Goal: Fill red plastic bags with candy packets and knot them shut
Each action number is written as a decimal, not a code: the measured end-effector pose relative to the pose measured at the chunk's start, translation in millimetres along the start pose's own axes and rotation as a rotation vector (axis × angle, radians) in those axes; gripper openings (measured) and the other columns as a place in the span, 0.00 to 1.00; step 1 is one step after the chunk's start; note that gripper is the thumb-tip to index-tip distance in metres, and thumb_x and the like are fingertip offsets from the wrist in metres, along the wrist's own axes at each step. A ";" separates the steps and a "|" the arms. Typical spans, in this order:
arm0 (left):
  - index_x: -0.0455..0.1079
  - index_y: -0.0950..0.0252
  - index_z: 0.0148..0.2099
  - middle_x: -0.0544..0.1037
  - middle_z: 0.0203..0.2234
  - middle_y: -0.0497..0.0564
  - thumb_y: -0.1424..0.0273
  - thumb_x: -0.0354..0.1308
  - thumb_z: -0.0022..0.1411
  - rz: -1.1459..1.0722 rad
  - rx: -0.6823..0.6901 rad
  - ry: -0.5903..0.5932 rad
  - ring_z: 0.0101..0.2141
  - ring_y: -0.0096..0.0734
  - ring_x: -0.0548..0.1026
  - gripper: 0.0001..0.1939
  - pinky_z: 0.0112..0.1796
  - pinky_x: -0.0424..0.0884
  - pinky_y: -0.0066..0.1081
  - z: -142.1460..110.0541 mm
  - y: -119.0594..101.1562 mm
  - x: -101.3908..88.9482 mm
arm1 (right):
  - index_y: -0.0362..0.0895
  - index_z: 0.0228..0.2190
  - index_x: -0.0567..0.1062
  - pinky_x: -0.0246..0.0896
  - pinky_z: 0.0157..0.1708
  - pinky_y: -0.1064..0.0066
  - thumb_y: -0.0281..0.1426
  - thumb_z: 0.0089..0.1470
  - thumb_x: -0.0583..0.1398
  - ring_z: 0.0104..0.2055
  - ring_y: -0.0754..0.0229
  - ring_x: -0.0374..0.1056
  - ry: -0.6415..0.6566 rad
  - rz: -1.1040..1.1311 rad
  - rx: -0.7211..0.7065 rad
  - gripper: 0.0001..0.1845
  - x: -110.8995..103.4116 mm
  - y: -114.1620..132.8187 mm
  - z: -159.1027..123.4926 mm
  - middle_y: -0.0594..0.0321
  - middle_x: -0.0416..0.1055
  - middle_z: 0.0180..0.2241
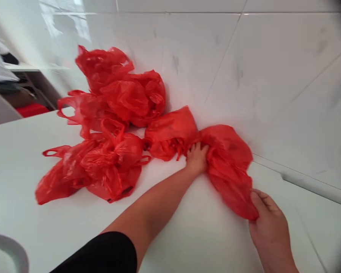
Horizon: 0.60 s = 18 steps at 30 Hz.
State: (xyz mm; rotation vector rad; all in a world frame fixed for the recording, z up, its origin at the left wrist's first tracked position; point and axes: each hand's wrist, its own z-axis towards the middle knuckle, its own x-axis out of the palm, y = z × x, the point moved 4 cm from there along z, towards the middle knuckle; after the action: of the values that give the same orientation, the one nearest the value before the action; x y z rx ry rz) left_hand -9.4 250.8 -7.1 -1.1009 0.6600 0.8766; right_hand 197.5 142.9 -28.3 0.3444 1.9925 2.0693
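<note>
A red plastic bag (230, 151) lies stretched along the foot of the wall, its loose end drawn toward me. My right hand (269, 227) pinches that end between thumb and fingers. Against the bag's left side rests my left hand (198, 159), fingers spread and pressing where this bag meets another red bag (173, 129). The fingertips sink partly into the red film. What the bags contain is hidden, though darker shapes show faintly through the film.
More red plastic bags (130, 94) are heaped at the back left, and several others (102, 167) lie in front of them on the white counter (182, 231). A marbled tile wall (204, 57) bounds the far side. A person (0, 60) is at far left.
</note>
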 end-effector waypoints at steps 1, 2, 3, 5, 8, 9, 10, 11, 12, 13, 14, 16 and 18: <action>0.55 0.61 0.62 0.55 0.60 0.61 0.72 0.53 0.58 -0.010 -0.025 -0.011 0.58 0.52 0.54 0.29 0.55 0.52 0.51 0.8 1.9 0.3 | 0.47 0.36 0.72 0.65 0.24 0.72 0.42 0.47 0.64 0.29 0.59 0.70 0.005 0.008 0.061 0.16 -8.6 -1.0 -14.9 0.63 0.74 0.33; 0.54 0.61 0.62 0.54 0.60 0.61 0.72 0.54 0.57 -0.018 -0.042 -0.019 0.58 0.52 0.54 0.30 0.56 0.51 0.51 1.4 3.2 0.5 | 0.47 0.35 0.72 0.66 0.24 0.72 0.43 0.47 0.64 0.30 0.58 0.71 0.012 -0.018 0.112 0.16 -17.9 -1.9 -30.9 0.63 0.75 0.33; 0.54 0.60 0.62 0.54 0.60 0.60 0.73 0.54 0.56 -0.023 -0.053 -0.027 0.58 0.52 0.54 0.31 0.56 0.50 0.50 1.8 3.9 0.4 | 0.48 0.34 0.72 0.66 0.23 0.71 0.43 0.46 0.64 0.29 0.57 0.71 0.013 -0.033 0.164 0.16 -27.8 -3.3 -47.1 0.63 0.76 0.32; 0.54 0.58 0.61 0.55 0.60 0.58 0.74 0.55 0.55 -0.029 -0.055 -0.038 0.58 0.49 0.54 0.31 0.57 0.49 0.49 1.3 3.2 -1.5 | 0.49 0.37 0.71 0.66 0.22 0.70 0.45 0.46 0.64 0.28 0.55 0.72 0.026 -0.053 0.246 0.19 -45.8 -6.5 -76.8 0.63 0.76 0.31; 0.54 0.59 0.62 0.55 0.60 0.60 0.78 0.52 0.55 -0.030 -0.027 -0.051 0.58 0.48 0.54 0.32 0.56 0.49 0.50 -4.8 -2.7 -7.7 | 0.52 0.48 0.66 0.67 0.23 0.68 0.46 0.45 0.63 0.29 0.53 0.73 0.008 -0.008 0.300 0.28 -63.2 -8.3 -105.2 0.63 0.77 0.32; 0.53 0.60 0.62 0.55 0.61 0.60 0.80 0.51 0.55 -0.028 -0.010 -0.054 0.59 0.48 0.53 0.33 0.56 0.49 0.50 -8.9 -5.7 -10.3 | 0.53 0.51 0.64 0.68 0.25 0.67 0.45 0.45 0.63 0.31 0.53 0.73 0.004 0.014 0.297 0.31 -65.6 -7.2 -109.5 0.63 0.77 0.34; 0.53 0.60 0.63 0.54 0.61 0.60 0.81 0.50 0.54 -0.024 0.011 -0.056 0.60 0.48 0.51 0.34 0.56 0.49 0.50 -14.1 -9.3 -13.0 | 0.54 0.52 0.63 0.69 0.27 0.66 0.45 0.46 0.64 0.34 0.52 0.73 -0.003 0.037 0.284 0.33 -66.7 -5.1 -111.6 0.62 0.77 0.36; 0.52 0.59 0.63 0.52 0.62 0.59 0.82 0.50 0.54 -0.020 0.036 -0.054 0.61 0.47 0.50 0.35 0.56 0.49 0.50 -20.6 -13.1 -15.6 | 0.54 0.53 0.63 0.69 0.29 0.66 0.44 0.46 0.64 0.36 0.52 0.73 -0.003 0.059 0.270 0.33 -66.7 -2.6 -111.9 0.62 0.76 0.38; 0.52 0.58 0.63 0.50 0.64 0.58 0.84 0.49 0.53 -0.014 0.067 -0.053 0.62 0.46 0.48 0.36 0.57 0.48 0.49 -28.3 -17.3 -18.4 | 0.54 0.53 0.63 0.69 0.32 0.65 0.42 0.46 0.64 0.38 0.52 0.73 -0.001 0.081 0.258 0.33 -66.3 0.1 -111.0 0.61 0.76 0.39; 0.52 0.57 0.64 0.49 0.65 0.57 0.84 0.49 0.53 -0.005 0.106 -0.058 0.63 0.45 0.46 0.37 0.57 0.47 0.49 -37.1 -21.8 -21.4 | 0.53 0.53 0.63 0.69 0.33 0.64 0.41 0.47 0.64 0.40 0.51 0.72 0.003 0.101 0.250 0.32 -65.6 2.5 -109.4 0.60 0.76 0.40; 0.52 0.56 0.64 0.47 0.65 0.56 0.85 0.49 0.53 0.002 0.155 -0.070 0.63 0.45 0.45 0.38 0.58 0.46 0.49 -47.2 -26.6 -24.9 | 0.52 0.53 0.63 0.69 0.35 0.64 0.40 0.47 0.64 0.40 0.51 0.72 0.000 0.119 0.245 0.32 -65.3 4.4 -107.5 0.60 0.76 0.40; 0.52 0.55 0.64 0.46 0.66 0.57 0.84 0.49 0.55 -0.014 0.286 -0.106 0.64 0.46 0.44 0.36 0.58 0.44 0.51 -70.3 -36.9 -32.4 | 0.51 0.53 0.63 0.69 0.37 0.63 0.38 0.47 0.64 0.41 0.51 0.72 -0.018 0.147 0.238 0.32 -65.4 6.7 -104.3 0.59 0.75 0.41; 0.53 0.56 0.64 0.50 0.65 0.58 0.77 0.51 0.60 -0.116 0.458 -0.095 0.64 0.47 0.47 0.31 0.58 0.47 0.50 -96.4 -48.1 -38.0 | 0.52 0.52 0.64 0.68 0.39 0.63 0.37 0.46 0.65 0.42 0.53 0.72 -0.035 0.174 0.223 0.31 -65.3 7.7 -103.1 0.59 0.74 0.43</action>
State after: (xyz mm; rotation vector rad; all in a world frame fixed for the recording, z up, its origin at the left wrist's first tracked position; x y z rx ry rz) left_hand 9.5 140.3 15.0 -0.6744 0.6697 0.6314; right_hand 224.1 23.6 -24.5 0.6126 2.2488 1.9227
